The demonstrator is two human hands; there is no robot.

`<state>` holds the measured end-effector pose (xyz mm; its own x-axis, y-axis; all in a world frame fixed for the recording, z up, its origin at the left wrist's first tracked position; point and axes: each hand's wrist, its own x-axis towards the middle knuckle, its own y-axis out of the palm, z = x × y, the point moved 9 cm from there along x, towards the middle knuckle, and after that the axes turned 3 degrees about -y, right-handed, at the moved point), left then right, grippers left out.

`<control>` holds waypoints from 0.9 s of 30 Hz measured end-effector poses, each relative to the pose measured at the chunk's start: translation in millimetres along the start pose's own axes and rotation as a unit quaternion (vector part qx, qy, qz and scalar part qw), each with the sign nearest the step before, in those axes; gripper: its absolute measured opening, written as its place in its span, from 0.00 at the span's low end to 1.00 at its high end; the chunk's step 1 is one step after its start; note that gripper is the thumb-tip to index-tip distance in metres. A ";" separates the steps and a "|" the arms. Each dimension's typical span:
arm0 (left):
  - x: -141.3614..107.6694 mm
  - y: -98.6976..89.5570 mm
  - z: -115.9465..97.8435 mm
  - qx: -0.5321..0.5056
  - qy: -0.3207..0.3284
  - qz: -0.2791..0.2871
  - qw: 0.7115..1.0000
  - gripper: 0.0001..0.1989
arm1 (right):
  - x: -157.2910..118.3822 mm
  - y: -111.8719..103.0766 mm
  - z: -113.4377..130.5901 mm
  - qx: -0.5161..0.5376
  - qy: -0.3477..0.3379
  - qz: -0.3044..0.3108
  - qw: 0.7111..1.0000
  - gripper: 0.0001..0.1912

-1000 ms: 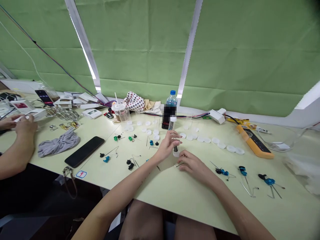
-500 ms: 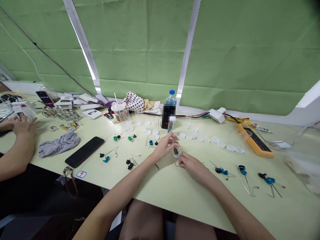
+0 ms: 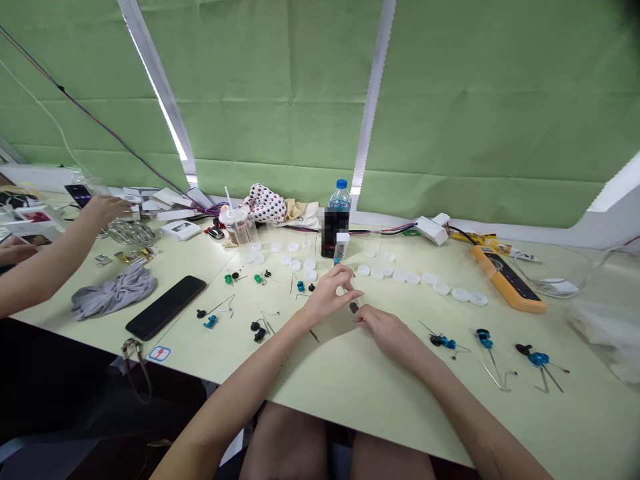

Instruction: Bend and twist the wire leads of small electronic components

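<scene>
My left hand (image 3: pixel 330 293) curls its fingers round a small clear plastic tube, mostly hidden behind them, with a dark part (image 3: pixel 354 307) showing at its near end. My right hand (image 3: pixel 377 327) is pinched closed right at that end; whatever lies between its fingertips is hidden. Just beyond the left fingers stands another clear tube (image 3: pixel 341 248) with a white top and a blue piece low inside. A thin metal pin (image 3: pixel 313 336) lies below my left wrist. Blue and black parts with bent metal keys (image 3: pixel 443 342) lie to the right of my right hand.
White round caps (image 3: pixel 406 277) run in a row behind my hands. More small part sets (image 3: pixel 259 331) lie left. A bottle (image 3: pixel 340 195), drink cup (image 3: pixel 239 225), orange power strip (image 3: pixel 507 279), phone (image 3: pixel 166 307) and grey cloth (image 3: pixel 115 291) surround them. A co-worker's arm (image 3: pixel 60 263) reaches in from the left.
My right fingertips have moved up against the tube's near end. The thin metal key beside them on the table no longer shows. The co-worker's hand has moved up and right.
</scene>
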<state>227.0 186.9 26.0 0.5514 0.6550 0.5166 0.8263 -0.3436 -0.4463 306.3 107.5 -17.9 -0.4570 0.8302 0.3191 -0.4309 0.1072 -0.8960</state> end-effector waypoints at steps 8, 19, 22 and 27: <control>-5.9 6.9 12.7 -0.061 -0.078 -0.020 0.995 0.25 | -6.2 -58.6 -16.4 0.103 0.069 -0.221 0.967 0.09; -10.0 29.5 0.1 -0.074 -0.032 0.053 0.995 0.23 | -32.2 -87.9 -26.4 0.078 0.076 -0.413 0.904 0.09; -11.8 33.8 1.0 -0.093 -0.041 0.069 0.992 0.23 | -25.0 -81.3 -22.5 0.060 0.056 -0.368 0.926 0.09; -12.3 32.7 2.7 -0.145 -0.063 0.065 0.985 0.19 | -16.7 -71.9 -15.0 0.087 0.018 -0.321 0.943 0.08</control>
<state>247.0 169.4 3.0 0.6521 0.6638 0.3663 0.7570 -0.5971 -0.2654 356.5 94.1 36.5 -0.0335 0.6424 0.7657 -0.7322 0.5057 -0.4563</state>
